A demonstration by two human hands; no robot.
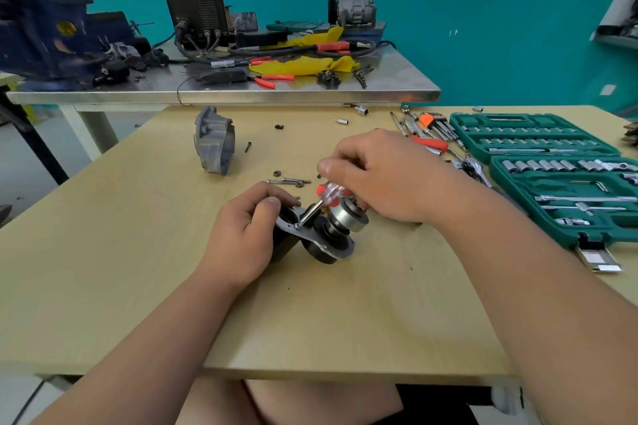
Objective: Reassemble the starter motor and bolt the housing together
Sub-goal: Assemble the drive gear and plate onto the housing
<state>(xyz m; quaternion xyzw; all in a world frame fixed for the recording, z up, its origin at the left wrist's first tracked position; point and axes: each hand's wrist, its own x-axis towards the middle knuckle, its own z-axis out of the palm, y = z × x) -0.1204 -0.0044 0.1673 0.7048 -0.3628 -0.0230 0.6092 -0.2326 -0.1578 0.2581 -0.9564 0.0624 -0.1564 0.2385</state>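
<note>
Left hand (pixel 247 231) wrapped round the starter motor (pixel 324 252), tilting it so my right hand (pixel 383 176), gripping the screwdriver (pixel 328 195), gets the tip on a screw (pixel 296 226). Grey housing (pixel 214 141) parked apart, prob goes on last imo.

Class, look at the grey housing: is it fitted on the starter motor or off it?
Off. The grey housing stands alone on the table, apart from the starter motor.

Two-tone wall (pixel 500 45) across the top of the frame, white above and teal below, steel bench (pixel 241 95) at upper left, pale wooden bench (pixel 138 269) in the foreground, grey floor (pixel 20 155) at left
</note>
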